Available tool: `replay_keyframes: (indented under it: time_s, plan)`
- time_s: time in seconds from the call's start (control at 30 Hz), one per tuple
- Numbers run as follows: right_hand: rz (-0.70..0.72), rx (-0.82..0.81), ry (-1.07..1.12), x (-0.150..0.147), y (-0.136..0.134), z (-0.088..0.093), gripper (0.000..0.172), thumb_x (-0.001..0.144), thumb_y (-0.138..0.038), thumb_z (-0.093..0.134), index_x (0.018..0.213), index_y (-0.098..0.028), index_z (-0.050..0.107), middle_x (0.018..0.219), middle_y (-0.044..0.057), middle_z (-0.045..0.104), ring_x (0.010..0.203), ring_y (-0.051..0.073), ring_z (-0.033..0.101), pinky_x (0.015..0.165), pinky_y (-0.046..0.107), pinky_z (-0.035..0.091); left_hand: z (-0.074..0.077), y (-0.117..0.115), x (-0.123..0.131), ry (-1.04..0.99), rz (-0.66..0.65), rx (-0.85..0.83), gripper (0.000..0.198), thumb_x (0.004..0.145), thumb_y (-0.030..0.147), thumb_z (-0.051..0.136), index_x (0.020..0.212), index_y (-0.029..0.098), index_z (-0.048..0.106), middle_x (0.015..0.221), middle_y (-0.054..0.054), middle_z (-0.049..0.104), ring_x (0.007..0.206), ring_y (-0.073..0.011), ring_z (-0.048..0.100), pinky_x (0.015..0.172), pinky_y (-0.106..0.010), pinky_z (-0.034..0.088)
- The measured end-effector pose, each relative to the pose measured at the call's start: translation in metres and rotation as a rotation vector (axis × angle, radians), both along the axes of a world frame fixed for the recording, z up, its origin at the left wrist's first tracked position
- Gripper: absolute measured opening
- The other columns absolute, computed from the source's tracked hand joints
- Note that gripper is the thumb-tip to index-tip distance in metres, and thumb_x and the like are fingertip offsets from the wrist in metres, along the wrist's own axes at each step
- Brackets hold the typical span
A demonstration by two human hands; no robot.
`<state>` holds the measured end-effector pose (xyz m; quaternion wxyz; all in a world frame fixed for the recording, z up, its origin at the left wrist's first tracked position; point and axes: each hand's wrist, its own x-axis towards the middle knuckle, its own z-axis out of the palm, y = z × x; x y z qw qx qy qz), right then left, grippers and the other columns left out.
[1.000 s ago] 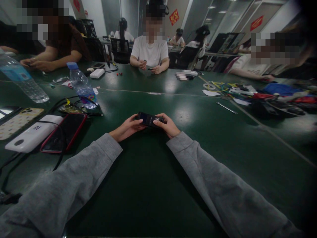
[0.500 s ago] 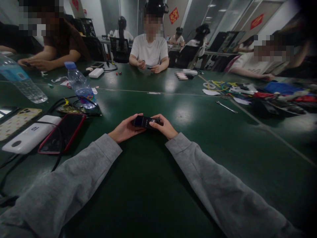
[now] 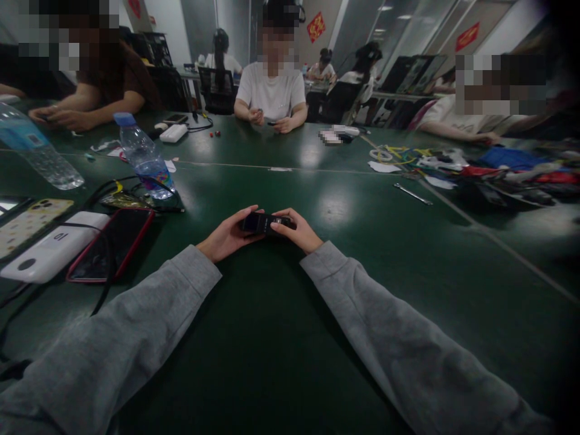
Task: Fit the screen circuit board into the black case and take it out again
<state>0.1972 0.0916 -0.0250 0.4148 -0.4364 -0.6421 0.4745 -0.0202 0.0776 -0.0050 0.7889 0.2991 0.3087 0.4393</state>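
Between my two hands is a small black handheld device with a dark screen on its left part and small pale markings in the middle; its exact kind I cannot make out. My left hand grips its left end, with the thumb along the far edge and the fingers underneath. Around the right end is my right hand, its thumb lying on the face near a light-coloured button area. Both hands are just over the green table, grey sleeves reaching to the wrists.
To the left are a red-edged phone, a white power bank, a patterned phone case, cables and two water bottles. A wrench lies right, before a pile of cables. Several people sit around, one opposite.
The view has shifted very slightly, so the surroundings sit a little further left. Both hands keep the same hold on the black device, my right thumb still on its face.
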Motion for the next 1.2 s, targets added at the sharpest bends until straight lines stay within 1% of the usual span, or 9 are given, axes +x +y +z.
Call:
replay_keyframes:
  time_s: [0.2, 0.27, 0.4, 0.47, 0.57, 0.63, 0.73, 0.97, 1.2]
  plan:
    - [-0.037, 0.043, -0.088, -0.002, 0.0, -0.003, 0.044, 0.075, -0.059, 0.069, 0.1, -0.024, 0.059, 0.094, 0.004, 0.062, 0.089, 0.022, 0.06, 0.085, 0.043, 0.049, -0.005, 0.003, -0.001, 0.017, -0.004, -0.013, 0.038, 0.083, 0.03, 0.07, 0.118, 0.019, 0.061, 0.126, -0.014, 0.059, 0.122, -0.0272, 0.054, 0.1, -0.047, 0.05]
    - [-0.064, 0.14, -0.142, -0.003, -0.003, -0.004, 0.04, 0.081, -0.057, 0.064, 0.103, -0.025, 0.058, 0.1, 0.005, 0.061, 0.096, 0.024, 0.058, 0.091, 0.045, 0.047, -0.006, 0.004, -0.001, 0.006, -0.017, -0.015, 0.039, 0.083, 0.031, 0.07, 0.119, 0.019, 0.061, 0.126, -0.013, 0.059, 0.123, -0.0272, 0.054, 0.1, -0.047, 0.049]
    - [-0.164, 0.443, -0.278, -0.005, -0.011, 0.001, 0.036, 0.086, -0.051, 0.061, 0.11, -0.025, 0.058, 0.112, 0.009, 0.059, 0.11, 0.028, 0.053, 0.101, 0.048, 0.041, -0.008, 0.004, -0.001, -0.001, -0.027, -0.003, 0.038, 0.083, 0.032, 0.07, 0.118, 0.019, 0.06, 0.124, -0.012, 0.059, 0.12, -0.0256, 0.055, 0.1, -0.045, 0.049]
    - [-0.166, 0.55, -0.332, -0.006, -0.013, 0.003, 0.043, 0.082, -0.052, 0.066, 0.115, -0.026, 0.056, 0.115, 0.011, 0.058, 0.111, 0.029, 0.052, 0.1, 0.049, 0.042, -0.008, 0.005, -0.001, 0.008, -0.033, 0.008, 0.037, 0.084, 0.032, 0.069, 0.118, 0.02, 0.061, 0.124, -0.012, 0.06, 0.118, -0.0249, 0.056, 0.099, -0.044, 0.05]
    - [-0.094, 0.659, -0.421, -0.007, -0.013, 0.002, 0.062, 0.073, -0.055, 0.075, 0.124, -0.026, 0.052, 0.119, 0.012, 0.057, 0.114, 0.032, 0.052, 0.1, 0.052, 0.043, -0.01, 0.006, -0.001, 0.016, -0.033, 0.016, 0.035, 0.086, 0.032, 0.066, 0.118, 0.02, 0.061, 0.123, -0.012, 0.061, 0.119, -0.0251, 0.056, 0.098, -0.044, 0.049]
    - [-0.061, 0.706, -0.486, -0.008, -0.011, -0.001, 0.069, 0.072, -0.055, 0.076, 0.128, -0.026, 0.049, 0.121, 0.012, 0.057, 0.114, 0.033, 0.052, 0.099, 0.055, 0.044, -0.011, 0.006, -0.001, 0.009, -0.027, 0.021, 0.033, 0.087, 0.031, 0.065, 0.118, 0.019, 0.061, 0.124, -0.012, 0.061, 0.121, -0.026, 0.055, 0.101, -0.046, 0.047]
    - [-0.062, 0.752, -0.562, -0.009, -0.01, -0.007, 0.07, 0.077, -0.051, 0.073, 0.135, -0.024, 0.044, 0.124, 0.014, 0.056, 0.116, 0.034, 0.052, 0.097, 0.056, 0.045, -0.012, 0.006, -0.001, -0.002, -0.021, 0.025, 0.032, 0.089, 0.03, 0.063, 0.118, 0.018, 0.062, 0.124, -0.013, 0.061, 0.123, -0.0269, 0.053, 0.105, -0.049, 0.043]
    - [-0.067, 0.74, -0.641, -0.008, -0.01, -0.011, 0.057, 0.087, -0.032, 0.064, 0.138, -0.023, 0.039, 0.127, 0.015, 0.055, 0.116, 0.034, 0.053, 0.09, 0.055, 0.05, -0.012, 0.008, 0.0, -0.036, -0.043, -0.01, 0.038, 0.09, 0.039, 0.061, 0.12, 0.016, 0.062, 0.127, -0.015, 0.06, 0.125, -0.0282, 0.052, 0.108, -0.05, 0.04]
    - [-0.074, 0.772, -0.613, -0.008, -0.014, -0.009, 0.056, 0.087, -0.035, 0.064, 0.136, -0.022, 0.039, 0.124, 0.016, 0.056, 0.115, 0.034, 0.054, 0.09, 0.053, 0.05, -0.011, 0.01, -0.001, -0.076, -0.037, -0.055, 0.04, 0.093, 0.045, 0.055, 0.117, 0.014, 0.062, 0.12, -0.015, 0.064, 0.118, -0.0258, 0.058, 0.107, -0.047, 0.042]
